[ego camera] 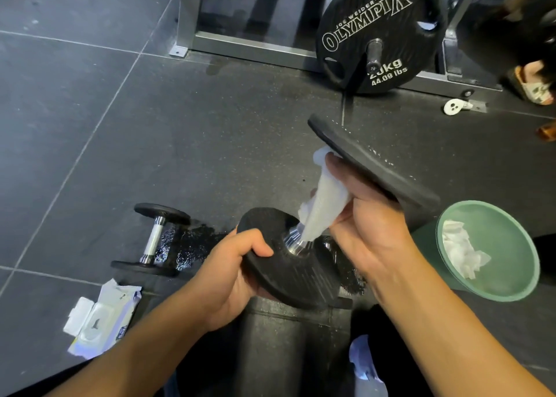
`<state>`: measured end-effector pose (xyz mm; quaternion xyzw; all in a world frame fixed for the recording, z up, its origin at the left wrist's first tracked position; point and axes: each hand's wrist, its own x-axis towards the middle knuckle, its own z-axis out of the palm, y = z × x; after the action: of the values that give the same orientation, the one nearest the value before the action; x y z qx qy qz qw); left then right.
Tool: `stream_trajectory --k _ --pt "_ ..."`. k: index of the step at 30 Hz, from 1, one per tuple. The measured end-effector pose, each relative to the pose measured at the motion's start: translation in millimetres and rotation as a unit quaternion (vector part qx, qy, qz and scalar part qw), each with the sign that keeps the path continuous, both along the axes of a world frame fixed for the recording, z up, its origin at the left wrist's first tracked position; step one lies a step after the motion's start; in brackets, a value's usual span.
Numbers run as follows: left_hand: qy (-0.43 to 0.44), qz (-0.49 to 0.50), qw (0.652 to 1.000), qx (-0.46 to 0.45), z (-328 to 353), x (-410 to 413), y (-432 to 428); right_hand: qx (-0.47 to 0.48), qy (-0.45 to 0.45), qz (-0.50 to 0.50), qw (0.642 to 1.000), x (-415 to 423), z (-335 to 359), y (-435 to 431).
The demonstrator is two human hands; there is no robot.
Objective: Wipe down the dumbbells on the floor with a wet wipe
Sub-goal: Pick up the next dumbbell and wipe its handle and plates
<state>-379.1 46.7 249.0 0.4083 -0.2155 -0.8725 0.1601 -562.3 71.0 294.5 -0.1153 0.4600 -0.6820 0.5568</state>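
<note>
Containers number two. A green bin (511,246) just right of the right hand (370,225) holds crumpled wipes (460,252); an open wipe pack (102,318) lies left of the left hand (228,276). Dumbbells number two: the held dumbbell (288,264), near head gripped by the left hand, handle wrapped in a wet wipe (322,204) by the curled right hand; the floor dumbbell (153,240) lies just beyond the left hand.

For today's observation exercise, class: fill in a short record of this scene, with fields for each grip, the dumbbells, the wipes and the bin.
left grip: holds the lifted dumbbell by its near head
right grip: wraps the wet wipe round the handle
second dumbbell: lying on the floor, wet patch beside it
wipe pack: on floor, lower left
green bin: holds crumpled wipes
</note>
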Motion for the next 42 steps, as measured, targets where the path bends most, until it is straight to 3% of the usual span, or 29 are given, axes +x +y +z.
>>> stream_trajectory --k 4,9,12,15,20,24,28,30,32,34,37,42 --pt "0.013 -0.078 0.996 0.048 14 4 0 -0.015 -0.06 0.058 0.996 -6 3 1" --pt "0.012 -0.104 0.99 0.099 16 6 4 -0.091 -0.156 0.19 0.965 -8 0 5" --pt "0.035 -0.129 0.988 0.08 18 8 4 -0.102 -0.163 0.186 0.963 -11 -4 2" --pt "0.029 -0.121 0.991 0.054 16 7 7 -0.048 -0.15 0.14 0.978 -13 -5 -2" --pt "-0.073 -0.063 0.989 -0.116 17 -4 15 0.03 -0.118 -0.013 0.992 -8 -11 -9" --pt "-0.187 -0.052 0.93 -0.313 15 -7 30 0.055 -0.11 -0.068 0.99 -5 -14 -10" --pt "-0.222 -0.024 0.904 -0.365 7 -10 50 0.045 -0.078 -0.072 0.993 -1 -12 -11" --pt "-0.19 0.005 0.926 -0.326 5 -13 44 0.037 -0.054 -0.069 0.996 -1 -10 -11" --pt "-0.122 0.019 0.979 -0.16 12 -14 27 0.026 -0.019 -0.048 0.998 -1 -8 -10" --pt "-0.088 -0.016 0.995 -0.032 15 -12 15 0.007 0.015 0.008 1.0 -3 -9 -5" --pt "-0.088 -0.105 0.989 0.055 19 -4 0 -0.077 0.035 0.146 0.986 -8 -13 0" --pt "-0.12 -0.229 0.96 0.103 17 7 -11 -0.202 -0.145 0.369 0.896 -8 -16 5"
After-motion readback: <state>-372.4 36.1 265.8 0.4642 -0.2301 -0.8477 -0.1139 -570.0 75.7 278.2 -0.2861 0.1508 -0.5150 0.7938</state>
